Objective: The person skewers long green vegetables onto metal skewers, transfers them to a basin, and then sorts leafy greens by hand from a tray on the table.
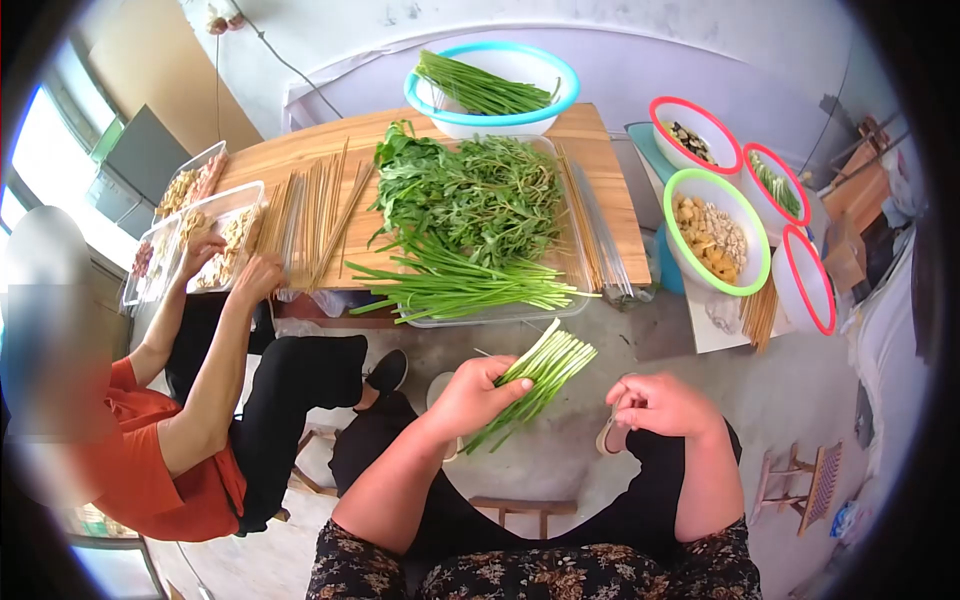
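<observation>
The left hand grips a bundle of green stalks, with the thumb pressed across it. The bundle is in the air above the floor, in front of the near edge of the counter. It is tilted: the pale ends point up and to the right, the darker green ends hang down below the hand. The right hand is apart from it, with fingers loosely bent and nothing visible inside.

The bundle is probably light. The pale ends look rather straight and firm, while the green part seems softer and could bruise or bend if it is squeezed too strongly. If the stalks are wet, single ones may slip out. A broad, gentle grip around the middle seems the best, leaving the pale ends free. More loose stalks lie at the front of the clear tray, by the counter's near edge.
</observation>
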Available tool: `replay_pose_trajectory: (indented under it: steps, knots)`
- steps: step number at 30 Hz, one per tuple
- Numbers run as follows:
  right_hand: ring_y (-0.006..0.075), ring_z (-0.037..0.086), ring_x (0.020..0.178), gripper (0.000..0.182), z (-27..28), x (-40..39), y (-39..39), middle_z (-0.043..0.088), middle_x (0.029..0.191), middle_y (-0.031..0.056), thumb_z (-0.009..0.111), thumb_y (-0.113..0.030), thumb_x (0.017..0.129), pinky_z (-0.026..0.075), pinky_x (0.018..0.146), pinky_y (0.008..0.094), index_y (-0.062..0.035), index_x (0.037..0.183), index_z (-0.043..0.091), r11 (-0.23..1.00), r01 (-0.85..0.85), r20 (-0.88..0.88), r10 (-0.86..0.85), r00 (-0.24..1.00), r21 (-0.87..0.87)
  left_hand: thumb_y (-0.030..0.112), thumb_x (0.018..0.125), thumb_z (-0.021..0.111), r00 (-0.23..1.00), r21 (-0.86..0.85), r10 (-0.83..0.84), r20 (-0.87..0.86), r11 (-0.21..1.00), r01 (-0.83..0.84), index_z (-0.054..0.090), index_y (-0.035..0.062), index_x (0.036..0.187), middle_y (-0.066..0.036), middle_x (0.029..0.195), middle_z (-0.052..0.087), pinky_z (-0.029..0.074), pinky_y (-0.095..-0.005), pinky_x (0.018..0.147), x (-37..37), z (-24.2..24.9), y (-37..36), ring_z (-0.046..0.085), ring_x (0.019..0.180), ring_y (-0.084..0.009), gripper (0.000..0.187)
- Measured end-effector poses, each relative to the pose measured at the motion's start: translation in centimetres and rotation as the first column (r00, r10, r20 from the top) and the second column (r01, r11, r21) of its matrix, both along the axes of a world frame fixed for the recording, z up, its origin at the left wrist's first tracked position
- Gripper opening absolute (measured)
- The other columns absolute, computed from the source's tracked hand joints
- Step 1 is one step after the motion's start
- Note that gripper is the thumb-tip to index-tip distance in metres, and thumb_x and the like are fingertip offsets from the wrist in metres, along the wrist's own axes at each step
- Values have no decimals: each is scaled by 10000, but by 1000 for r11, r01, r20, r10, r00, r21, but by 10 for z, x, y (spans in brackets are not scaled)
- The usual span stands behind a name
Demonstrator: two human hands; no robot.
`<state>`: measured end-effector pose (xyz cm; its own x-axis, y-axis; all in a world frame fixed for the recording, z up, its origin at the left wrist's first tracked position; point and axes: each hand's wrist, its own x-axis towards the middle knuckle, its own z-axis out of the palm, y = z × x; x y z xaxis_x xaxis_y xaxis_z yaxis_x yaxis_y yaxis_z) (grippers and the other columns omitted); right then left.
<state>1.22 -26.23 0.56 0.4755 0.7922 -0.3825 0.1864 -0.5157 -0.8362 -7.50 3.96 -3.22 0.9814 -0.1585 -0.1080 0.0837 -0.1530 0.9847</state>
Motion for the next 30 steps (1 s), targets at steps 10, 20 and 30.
replay_pose_trajectory:
  steps: [10,20,30]
  knots:
    - [30,404,545,443,22,-23,-7,570,835,91,503,-41,995,362,508,167,3,1431,438,894,136,-466,88,880,427,131,965,633,998,-272,33,59,962,-15,675,-34,1126,-12,973,678,478,-271,834,-16,-7,26,575,894,-80,235]
    - [16,375,416,505,142,-8,-59,593,724,36,525,26,869,303,383,149,-26,1371,508,777,350,-48,-384,922,524,60,968,587,843,-197,513,161,854,-482,649,-22,1204,-44,1123,692,467,-272,926,-3,-22,7,609,1015,-104,258]
    - [6,386,599,496,210,126,70,538,901,6,510,-95,993,335,532,157,11,1461,385,555,382,157,-693,703,739,216,933,601,960,211,-184,212,968,140,668,93,1169,-149,1083,682,520,-445,870,2,-21,-69,648,1020,-341,274]
